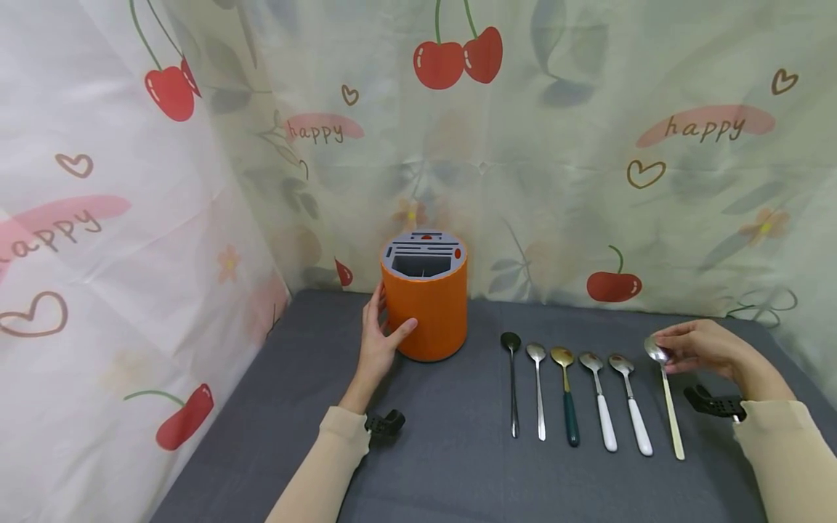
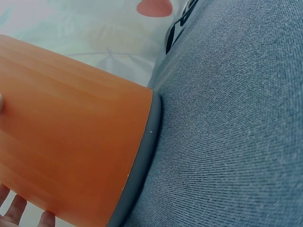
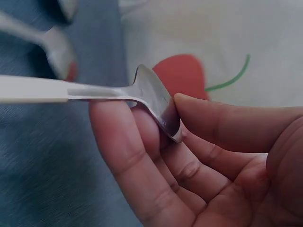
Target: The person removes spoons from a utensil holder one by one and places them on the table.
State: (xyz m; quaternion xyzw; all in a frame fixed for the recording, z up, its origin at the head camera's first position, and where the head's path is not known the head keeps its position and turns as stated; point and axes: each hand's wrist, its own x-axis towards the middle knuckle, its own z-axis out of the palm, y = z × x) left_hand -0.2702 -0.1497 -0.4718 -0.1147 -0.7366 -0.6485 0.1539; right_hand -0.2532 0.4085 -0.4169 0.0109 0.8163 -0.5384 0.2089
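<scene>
My left hand (image 1: 381, 338) holds the side of an orange cylindrical utensil holder (image 1: 434, 316), its thumb on the front wall and fingers around the left side. The holder stands upright, with a grey slotted top. In the left wrist view its orange wall (image 2: 71, 127) and dark base (image 2: 142, 161) show. Over at the right, my right hand (image 1: 709, 349) pinches the bowl of a spoon (image 1: 668, 407) with a cream handle. Thumb and fingers meet at the bowl (image 3: 154, 97) in the right wrist view, and the handle points back toward me.
Left of the held spoon, several spoons lie in a row: a black one (image 1: 512, 378), a silver one (image 1: 539, 392), a green-handled gold one (image 1: 567, 396) and white-handled ones (image 1: 603, 410). A dark grey cloth (image 1: 451, 450) covers the table. Printed curtains (image 1: 556, 181) hang behind and at left.
</scene>
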